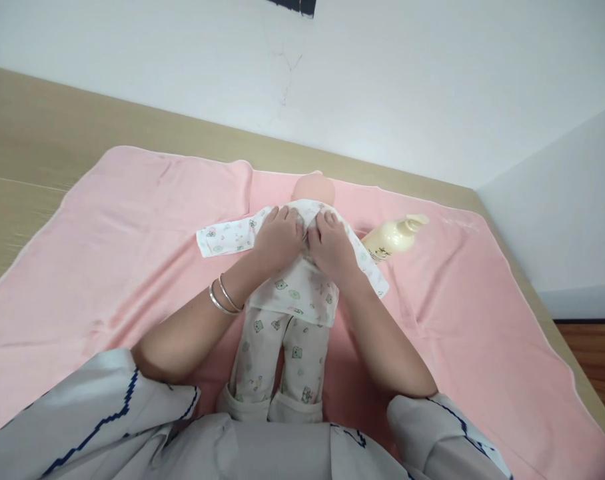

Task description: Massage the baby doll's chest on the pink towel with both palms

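A baby doll (pixel 312 189) lies with its head at the far end, dressed in a white long-sleeved baby shirt (pixel 295 293) with small animal prints. My left hand (pixel 280 237) is on the upper middle of the shirt, its fingers bent and closed on the fabric near the neckline. Close beside it, my right hand (pixel 328 241) likewise has its fingers curled on the shirt, the thumbs almost meeting over bunched cloth. Matching baby trousers (pixel 297 353) with turned-up cuffs cover the doll's legs. The fingertips are partly hidden.
A pink blanket (pixel 462 320) lies under the doll on a wood-coloured table (pixel 42 127). A cream pump bottle (pixel 395 239) lies on its side right of the doll, partly behind a sleeve. A white wall (pixel 182 73) borders the far edge.
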`<control>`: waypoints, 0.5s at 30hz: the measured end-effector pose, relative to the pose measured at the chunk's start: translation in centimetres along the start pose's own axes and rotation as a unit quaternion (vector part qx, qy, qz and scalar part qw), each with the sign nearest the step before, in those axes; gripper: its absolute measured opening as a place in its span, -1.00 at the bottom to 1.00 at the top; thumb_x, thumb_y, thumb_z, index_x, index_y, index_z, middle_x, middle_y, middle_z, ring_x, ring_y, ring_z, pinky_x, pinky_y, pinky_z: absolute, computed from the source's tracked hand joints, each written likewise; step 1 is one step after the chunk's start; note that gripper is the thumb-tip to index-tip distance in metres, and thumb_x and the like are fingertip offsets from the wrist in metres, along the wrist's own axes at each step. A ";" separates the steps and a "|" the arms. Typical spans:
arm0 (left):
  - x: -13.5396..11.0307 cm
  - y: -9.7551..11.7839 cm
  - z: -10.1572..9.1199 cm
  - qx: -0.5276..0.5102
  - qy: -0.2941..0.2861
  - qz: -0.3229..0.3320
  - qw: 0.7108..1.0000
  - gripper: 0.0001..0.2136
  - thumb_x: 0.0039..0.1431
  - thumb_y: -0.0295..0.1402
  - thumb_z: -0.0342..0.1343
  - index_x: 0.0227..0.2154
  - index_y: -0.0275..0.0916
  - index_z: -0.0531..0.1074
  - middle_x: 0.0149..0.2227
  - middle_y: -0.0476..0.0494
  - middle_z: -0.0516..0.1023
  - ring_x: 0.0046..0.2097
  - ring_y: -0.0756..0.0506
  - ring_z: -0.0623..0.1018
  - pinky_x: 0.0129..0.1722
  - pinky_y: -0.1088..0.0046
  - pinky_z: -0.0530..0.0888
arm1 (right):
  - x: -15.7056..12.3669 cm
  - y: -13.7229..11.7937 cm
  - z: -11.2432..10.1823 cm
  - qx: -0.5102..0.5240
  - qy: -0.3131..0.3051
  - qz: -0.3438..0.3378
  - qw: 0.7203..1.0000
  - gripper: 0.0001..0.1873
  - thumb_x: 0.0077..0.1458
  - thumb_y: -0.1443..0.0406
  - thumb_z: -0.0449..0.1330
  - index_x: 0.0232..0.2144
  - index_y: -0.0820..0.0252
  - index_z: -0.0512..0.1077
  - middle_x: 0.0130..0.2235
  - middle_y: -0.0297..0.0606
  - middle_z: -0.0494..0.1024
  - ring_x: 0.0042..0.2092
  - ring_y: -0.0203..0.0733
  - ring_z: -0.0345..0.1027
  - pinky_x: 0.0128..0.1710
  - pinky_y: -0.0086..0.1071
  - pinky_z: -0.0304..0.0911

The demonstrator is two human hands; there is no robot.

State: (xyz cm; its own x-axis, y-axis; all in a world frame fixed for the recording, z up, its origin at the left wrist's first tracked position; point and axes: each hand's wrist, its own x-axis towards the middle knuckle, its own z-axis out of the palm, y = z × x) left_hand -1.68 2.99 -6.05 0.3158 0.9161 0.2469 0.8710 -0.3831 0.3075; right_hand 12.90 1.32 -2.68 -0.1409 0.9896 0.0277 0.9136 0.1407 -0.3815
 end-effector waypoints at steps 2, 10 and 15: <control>-0.8 1.1 -0.1 -0.001 -0.008 -0.011 1.000 -0.49 0.48 -0.40 -0.28 0.31 -0.59 0.30 0.34 -0.62 0.41 0.42 -0.40 0.36 0.41 -0.09 0.30 | 0.8 0.9 0.2 -0.012 0.008 0.019 1.000 -0.33 0.47 0.22 -0.18 0.45 0.54 0.16 0.51 0.19 0.18 0.56 0.20 -0.01 0.54 0.12 -0.07; -0.2 0.3 -0.2 -0.032 -0.006 0.028 0.999 -0.51 0.39 -0.49 -0.25 0.25 -0.59 0.35 0.31 -0.65 0.43 0.38 -0.41 0.38 0.37 -0.14 0.33 | -1.1 -0.8 0.3 -0.085 -0.008 0.002 0.996 -0.30 0.50 0.17 -0.16 0.47 0.59 0.08 0.51 0.30 0.12 0.56 0.27 -0.02 0.51 0.15 -0.02; 1.6 -1.7 -0.2 -0.047 0.019 0.023 0.998 -0.62 0.40 -0.51 -0.28 -0.17 -0.31 0.50 -0.11 -0.45 0.63 -0.02 -0.30 0.57 0.11 0.04 0.52 | -3.2 -3.1 0.4 -0.111 -0.013 -0.038 0.993 -0.30 0.48 0.21 -0.10 0.50 0.50 0.07 0.55 0.28 0.02 0.58 0.31 -0.12 0.53 0.18 -0.09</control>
State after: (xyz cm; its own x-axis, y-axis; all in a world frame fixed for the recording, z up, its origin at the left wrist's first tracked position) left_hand -2.77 5.07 -6.00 0.3385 0.8930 0.2965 0.8162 -0.4354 0.3797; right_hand 10.41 -2.26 -1.96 -0.2191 0.9754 0.0231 0.9612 0.2199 -0.1665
